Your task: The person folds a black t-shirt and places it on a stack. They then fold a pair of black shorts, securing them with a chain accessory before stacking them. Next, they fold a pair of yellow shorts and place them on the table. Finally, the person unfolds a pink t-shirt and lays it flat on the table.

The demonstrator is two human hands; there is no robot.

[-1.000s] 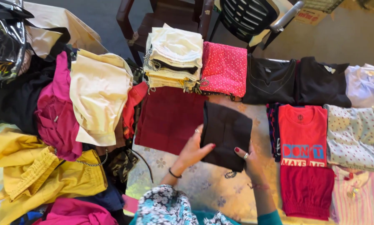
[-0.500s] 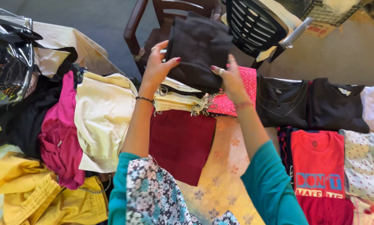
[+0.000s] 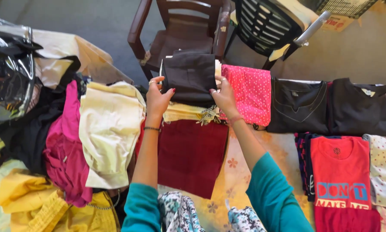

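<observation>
At twelve o'clock in the head view, we see the folded black garment [image 3: 190,77] atop a cream stack [image 3: 185,112], pinched at its edges by the left hand [image 3: 157,99] at nine o'clock and the right hand [image 3: 224,98] at three. A pink dotted cloth [image 3: 249,92] lies just beside; a maroon garment [image 3: 190,154] sits at six.

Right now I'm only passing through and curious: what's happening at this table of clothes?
A person in teal sleeves holds a folded black garment by its two sides, left hand and right hand, over a stack of folded cream clothes. A dark red garment lies flat below it. A pink dotted piece and black tops lie in a row to the right.
</observation>
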